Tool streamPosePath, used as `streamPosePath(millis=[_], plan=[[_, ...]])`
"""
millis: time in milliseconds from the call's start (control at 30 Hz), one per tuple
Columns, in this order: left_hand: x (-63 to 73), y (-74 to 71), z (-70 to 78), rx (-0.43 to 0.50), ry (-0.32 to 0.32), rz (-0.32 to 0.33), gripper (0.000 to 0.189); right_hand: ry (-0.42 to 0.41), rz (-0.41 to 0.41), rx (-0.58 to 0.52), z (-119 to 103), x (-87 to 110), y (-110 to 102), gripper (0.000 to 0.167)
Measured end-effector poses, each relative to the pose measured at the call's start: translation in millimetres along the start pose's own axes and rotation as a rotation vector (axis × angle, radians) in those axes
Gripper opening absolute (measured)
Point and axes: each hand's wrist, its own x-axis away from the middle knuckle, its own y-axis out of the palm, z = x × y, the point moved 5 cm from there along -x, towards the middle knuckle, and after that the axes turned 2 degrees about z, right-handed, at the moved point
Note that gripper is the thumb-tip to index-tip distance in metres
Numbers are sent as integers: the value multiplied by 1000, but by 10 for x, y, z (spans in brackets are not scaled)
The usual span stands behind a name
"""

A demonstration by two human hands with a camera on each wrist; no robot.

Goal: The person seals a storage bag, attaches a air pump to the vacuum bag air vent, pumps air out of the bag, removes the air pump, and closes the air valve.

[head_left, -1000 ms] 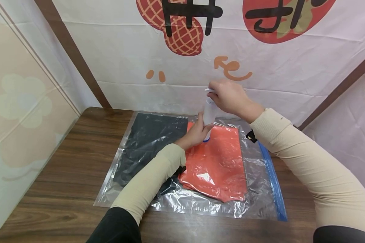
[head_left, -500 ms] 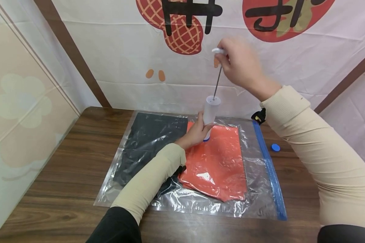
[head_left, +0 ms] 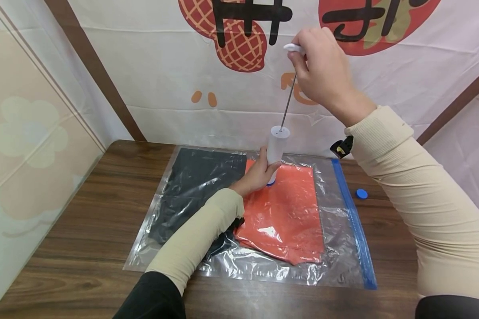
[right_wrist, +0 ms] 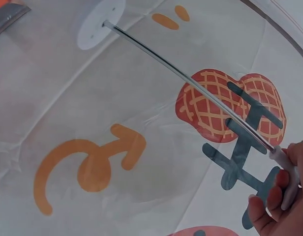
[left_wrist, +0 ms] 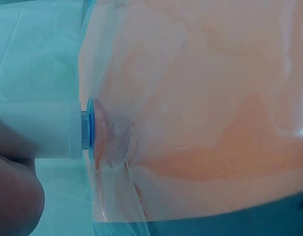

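Observation:
My left hand grips a white hand pump low on its barrel, over the orange folded cloth in a clear storage bag. In the left wrist view the foot of the pump barrel meets a blue ring valve on the plastic. High above, my right hand holds the white pump handle, fingers curled round it. A thin metal rod runs from the handle down into the barrel's top, drawn far out. Dark folded cloth lies in the bag's left half.
The bag rests on a brown wooden table, its blue zip edge at the right. A small blue cap sits just right of that edge. A printed white fabric wall stands close behind the table.
My right hand has risen and pulled the pump handle up, so the rod shows between handle and barrel. The blue cap has come into sight. My left hand has stayed in place.

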Motion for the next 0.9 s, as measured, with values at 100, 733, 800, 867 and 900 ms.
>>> streamPosePath(millis=[100, 733, 800, 867, 900], plan=[[-7, -1, 3, 1, 10, 2, 63, 5, -66, 4, 13, 41, 74, 28], [-27, 0, 2, 8, 60, -2, 64, -40, -363, -3, 105, 605, 811, 12], [-30, -1, 0, 5, 68, -3, 64, -34, -376, 2, 110, 644, 854, 11], [-31, -3, 2, 2, 68, -4, 65, -28, -380, 11, 117, 673, 886, 11], [-30, -4, 3, 1, 68, -5, 65, -24, -381, 13, 119, 683, 897, 11]])
